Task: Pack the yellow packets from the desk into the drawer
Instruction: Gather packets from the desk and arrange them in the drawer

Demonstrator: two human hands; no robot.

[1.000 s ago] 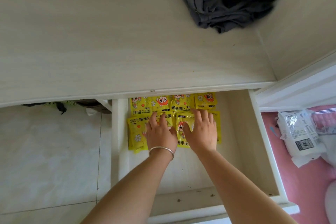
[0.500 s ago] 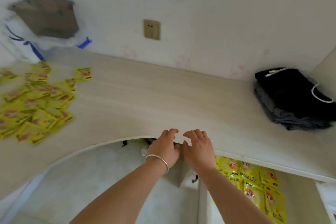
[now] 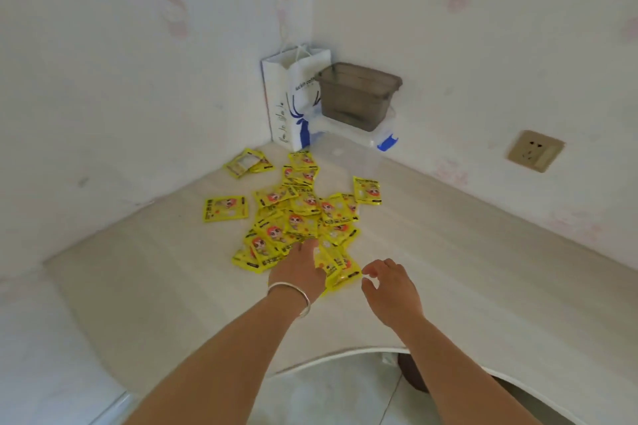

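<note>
Yellow packets (image 3: 297, 221) lie in loose overlapping heap on counter (image 3: 466, 269), toward corner of walls at 12 o'clock. Single packet (image 3: 225, 208) apart at 9 o'clock of heap, another (image 3: 367, 190) at 2 o'clock. Left hand (image 3: 299, 269), bracelet (image 3: 291, 293) on wrist, lies on near edge of heap, fingers hidden, grip cannot tell. Right hand (image 3: 388, 290) at 3 o'clock of it, fingers curled and apart, empty, just beside heap. Bare counter at 3 and 8 o'clock. Curved counter edge at 6 o'clock. Paper bag (image 3: 293, 97), grey bin (image 3: 357, 95) in corner.

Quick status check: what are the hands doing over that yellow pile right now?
Left hand on the near edge of the yellow packets, fingers hidden. Right hand open, just beside the pile, empty. Packets on the desk, none lifted. Nothing in the way.
</note>
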